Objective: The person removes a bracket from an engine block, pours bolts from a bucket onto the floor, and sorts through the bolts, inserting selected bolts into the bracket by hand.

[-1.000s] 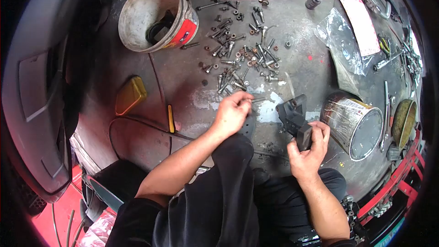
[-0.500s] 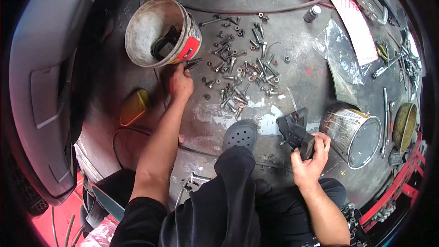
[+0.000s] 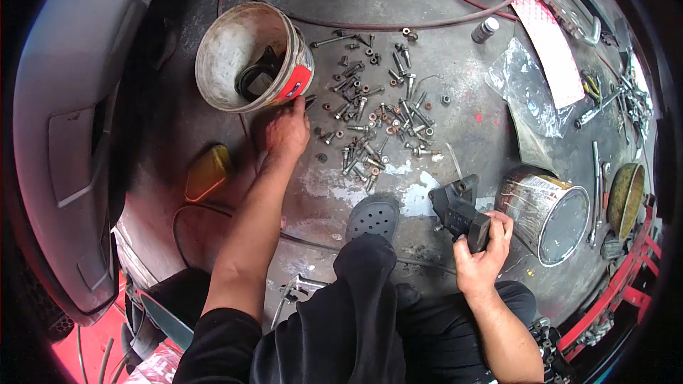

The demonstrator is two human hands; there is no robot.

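Observation:
My left hand (image 3: 288,131) is beside the lower side of a tilted, dirty white bucket (image 3: 213,64) with a red label. Its fingers are curled next to a dark bolt (image 3: 310,102); what they grip, if anything, is hidden. A black part lies inside the bucket. In my right hand (image 3: 485,252) is a black bracket (image 3: 455,206) with a blocky end, raised above the floor. Many loose bolts and nuts (image 3: 384,117) are spread over the floor between the hands.
A paint-streaked can (image 3: 514,199) lies to the right of my right hand. Beyond it are wrenches (image 3: 595,192) and a round dish (image 3: 627,199). Clear plastic (image 3: 530,85), a small bottle (image 3: 485,30) and a red hose (image 3: 370,26) lie farther off. A yellow-orange piece (image 3: 208,173) is at left.
My left hand has shifted slightly right and turned along the bucket's side, its fingertips near the dark bolt. The right hand still holds the bracket in nearly the same place.

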